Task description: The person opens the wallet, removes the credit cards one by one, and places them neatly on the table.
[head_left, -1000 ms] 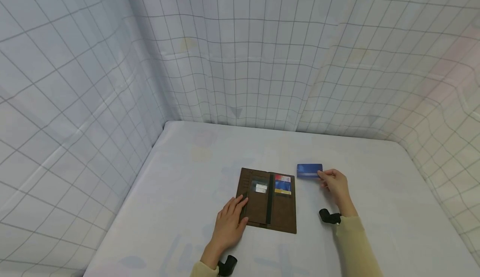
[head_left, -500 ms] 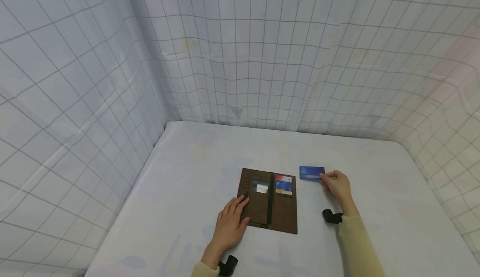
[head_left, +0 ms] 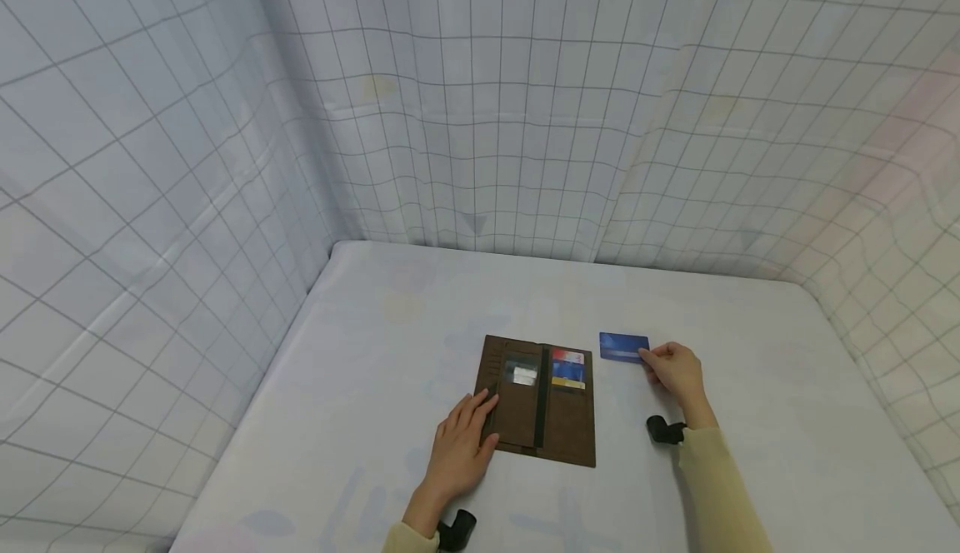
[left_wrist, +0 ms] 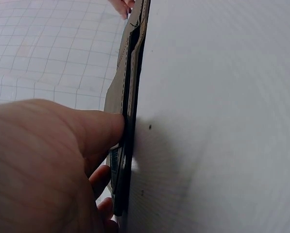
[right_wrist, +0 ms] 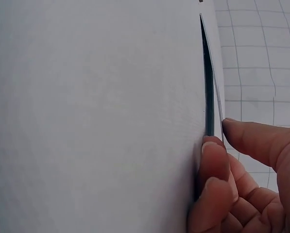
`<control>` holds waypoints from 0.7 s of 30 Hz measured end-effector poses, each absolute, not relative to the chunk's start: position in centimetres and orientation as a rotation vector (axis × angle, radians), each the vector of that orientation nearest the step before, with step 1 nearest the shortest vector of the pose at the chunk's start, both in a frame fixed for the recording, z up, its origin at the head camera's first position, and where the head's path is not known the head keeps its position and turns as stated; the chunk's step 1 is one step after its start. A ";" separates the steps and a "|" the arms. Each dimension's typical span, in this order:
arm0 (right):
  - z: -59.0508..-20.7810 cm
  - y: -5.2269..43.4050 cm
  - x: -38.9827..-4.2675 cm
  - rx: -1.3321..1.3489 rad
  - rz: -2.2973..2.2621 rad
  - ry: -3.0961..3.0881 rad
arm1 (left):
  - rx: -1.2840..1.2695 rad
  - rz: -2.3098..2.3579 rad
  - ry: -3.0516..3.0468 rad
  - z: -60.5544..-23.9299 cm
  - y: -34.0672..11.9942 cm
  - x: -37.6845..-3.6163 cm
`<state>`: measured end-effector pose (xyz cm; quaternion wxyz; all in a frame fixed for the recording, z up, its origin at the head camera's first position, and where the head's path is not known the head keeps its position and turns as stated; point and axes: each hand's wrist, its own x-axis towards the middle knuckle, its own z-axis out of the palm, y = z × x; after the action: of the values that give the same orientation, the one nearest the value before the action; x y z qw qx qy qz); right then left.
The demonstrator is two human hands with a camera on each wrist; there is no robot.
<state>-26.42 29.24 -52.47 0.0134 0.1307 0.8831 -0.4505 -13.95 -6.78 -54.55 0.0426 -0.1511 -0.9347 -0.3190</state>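
Head view: a brown wallet (head_left: 538,399) lies opened flat on the white table (head_left: 375,345), near the front edge, its two halves spread left and right. The left hand (head_left: 459,446) rests on the wallet's left half with straight, relaxed fingers (left_wrist: 103,127) laid over the near left corner, apparently to keep the cover from folding back or sliding. Several cards (head_left: 567,370) sit tucked in the slots of the right half, their upper parts showing.

Just right of the wallet's far corner, apart from it, a blue card (head_left: 623,346) lies at the table surface. The right hand (head_left: 675,370) pinches its right edge. In the right wrist view the thumb sits on one face and the fingertips (right_wrist: 213,160) on the other, clamped on the blue card (right_wrist: 209,97) (the far edge appears to rest on the table while the held edge is slightly raised, though this is hard to confirm).

Gridded white fabric (head_left: 487,120) encloses the table on the left, far and right sides.
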 end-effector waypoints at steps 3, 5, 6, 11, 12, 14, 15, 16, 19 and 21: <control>-52.4 29.3 -26.4 0.430 -1.376 2.753 | -0.462 -0.976 -2.861 -54.5 -6.7 -13.9; -52.4 29.3 -26.3 0.426 -1.365 2.758 | -0.461 -0.976 -2.864 -54.5 -6.7 -13.9; -52.3 29.3 -26.3 0.420 -1.362 2.760 | -0.461 -0.976 -2.865 -54.5 -6.7 -13.9; -52.2 29.3 -26.2 0.419 -1.355 2.758 | -0.459 -0.970 -2.864 -54.5 -6.7 -13.9; -52.2 29.3 -26.3 0.421 -1.356 2.757 | -0.459 -0.969 -2.863 -54.5 -6.7 -13.9; -52.2 29.4 -26.3 0.420 -1.355 2.759 | -0.459 -0.968 -2.862 -54.5 -6.7 -13.9; -52.2 29.4 -26.3 0.417 -1.354 2.761 | -0.458 -0.968 -2.861 -54.4 -6.7 -13.9; -52.2 29.4 -26.3 0.413 -1.356 2.763 | -0.457 -0.968 -2.859 -54.4 -6.7 -13.8; -52.2 29.5 -26.4 0.403 -1.353 2.770 | -0.454 -0.972 -2.853 -54.4 -6.7 -13.8; -52.3 29.5 -26.4 0.395 -1.349 2.775 | -0.453 -0.977 -2.850 -54.3 -6.7 -13.8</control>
<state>-26.42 29.55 -52.25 0.0155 0.1269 0.8920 -0.4336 -13.82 -6.68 -54.32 0.0475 -0.1486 -0.9344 -0.3203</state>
